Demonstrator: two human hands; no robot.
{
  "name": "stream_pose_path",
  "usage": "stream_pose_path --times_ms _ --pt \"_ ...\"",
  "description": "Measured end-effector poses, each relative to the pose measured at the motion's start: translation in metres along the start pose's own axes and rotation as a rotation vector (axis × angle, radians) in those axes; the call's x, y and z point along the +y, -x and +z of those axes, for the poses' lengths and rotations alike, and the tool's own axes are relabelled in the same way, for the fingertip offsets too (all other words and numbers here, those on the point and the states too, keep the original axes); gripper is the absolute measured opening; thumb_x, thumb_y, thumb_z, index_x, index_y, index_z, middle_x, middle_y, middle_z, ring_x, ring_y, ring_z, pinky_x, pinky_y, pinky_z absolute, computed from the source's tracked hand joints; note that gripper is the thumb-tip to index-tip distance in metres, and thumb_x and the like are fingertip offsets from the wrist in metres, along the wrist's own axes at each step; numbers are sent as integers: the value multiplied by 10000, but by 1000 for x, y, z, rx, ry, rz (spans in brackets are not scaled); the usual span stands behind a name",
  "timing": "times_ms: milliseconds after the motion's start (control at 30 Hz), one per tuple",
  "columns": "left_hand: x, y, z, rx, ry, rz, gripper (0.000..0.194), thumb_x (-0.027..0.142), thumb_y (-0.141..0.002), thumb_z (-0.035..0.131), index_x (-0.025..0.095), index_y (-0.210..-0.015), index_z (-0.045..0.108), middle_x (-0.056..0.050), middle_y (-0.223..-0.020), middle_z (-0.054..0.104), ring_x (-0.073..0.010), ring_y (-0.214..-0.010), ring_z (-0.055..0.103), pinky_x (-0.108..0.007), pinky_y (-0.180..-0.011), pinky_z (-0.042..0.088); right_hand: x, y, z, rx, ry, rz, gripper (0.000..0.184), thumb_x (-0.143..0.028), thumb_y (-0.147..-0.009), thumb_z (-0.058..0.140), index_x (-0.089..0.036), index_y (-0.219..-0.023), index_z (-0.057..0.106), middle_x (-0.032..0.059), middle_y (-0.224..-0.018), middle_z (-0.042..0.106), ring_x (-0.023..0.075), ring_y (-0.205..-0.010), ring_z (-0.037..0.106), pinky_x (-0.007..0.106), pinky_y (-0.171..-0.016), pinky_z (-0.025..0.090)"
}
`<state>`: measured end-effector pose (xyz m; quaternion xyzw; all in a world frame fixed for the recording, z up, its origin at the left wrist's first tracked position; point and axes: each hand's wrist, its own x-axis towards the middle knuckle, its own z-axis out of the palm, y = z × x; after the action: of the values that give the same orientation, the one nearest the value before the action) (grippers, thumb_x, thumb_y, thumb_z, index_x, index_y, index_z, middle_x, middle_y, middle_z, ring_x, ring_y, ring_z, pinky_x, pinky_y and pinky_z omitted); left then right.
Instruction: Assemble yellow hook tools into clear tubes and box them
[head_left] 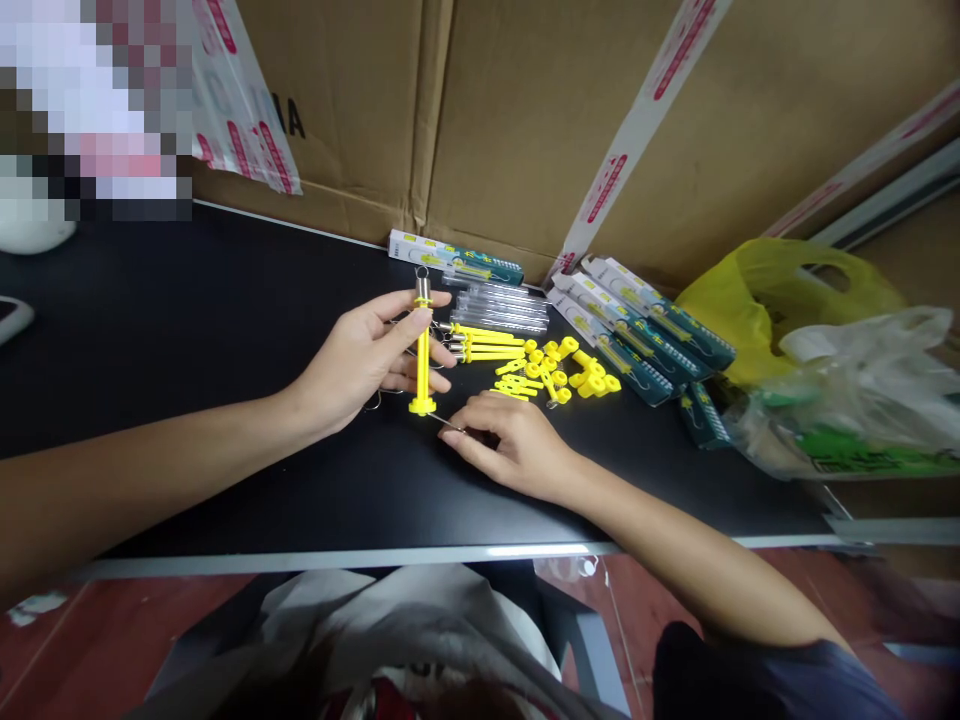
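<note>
Brown cardboard [510,120] banded with red-and-white tape [607,185] stands along the far edge of the black desk [225,320], whose pale near edge [337,563] catches a bright streak of light [536,551] above a reddish tiled floor [67,660].

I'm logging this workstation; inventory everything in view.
Metal-capped tool: one, yellow, centre
Wires: several, silvery, near tool
Capped rods: several, yellow, behind tool
Small pieces: many, yellow, by rods
Tubes: several, clear, behind rods
Boxes: about five, white-green, back and right
Bags: two, yellow and clear, right
Taped cardboard: several panels, brown, rear
Table: one, black, centre
Floor: one, red, below
White items: two, left edge
Left grip: one, bare, around tool
Right grip: one, bare, pinching wire
</note>
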<state>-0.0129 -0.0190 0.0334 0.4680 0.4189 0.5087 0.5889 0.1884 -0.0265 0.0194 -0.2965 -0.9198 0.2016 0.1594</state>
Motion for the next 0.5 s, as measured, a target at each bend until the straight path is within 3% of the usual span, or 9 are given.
stream_pose_path --times_ms 167,267,400,500 --pt "-2 4 2 -108 -86 18 425 387 -949 486 178 -1318 503 31 -584 612 -114 -453 629 -171 -418 497 -2 0 -6 -56 -100 -50 296 -442 -853 653 -167 -955 698 -12 -675 568 126 -663 547 247 -663 420" --pt "-4 4 2 -148 -153 45 427 407 -954 469 148 -1289 524 60 -533 520 -74 -377 519 -145 -362 411 0 -1 -12 -45 -144 -34 321 -457 -836 669 -161 -957 702 -5 -679 593 127 -653 555 252 -666 429" --pt "-5 2 -1 -171 -253 33 405 423 -946 480 144 -1225 571 75 -527 443 -38 -339 393 -133 -327 318 18 -1 -31 151 -68 83 226 -349 -925 560 -174 -914 703 51 -844 704 152 -743 619 264 -702 451" --pt "-7 2 -2 -220 -300 1 401 434 -944 477 151 -1207 579 75 -519 431 -41 -340 386 -136 -323 304 41 1 -50 305 190 185 168 -265 -900 571 -177 -935 709 57 -814 699 164 -693 592 280 -661 430"
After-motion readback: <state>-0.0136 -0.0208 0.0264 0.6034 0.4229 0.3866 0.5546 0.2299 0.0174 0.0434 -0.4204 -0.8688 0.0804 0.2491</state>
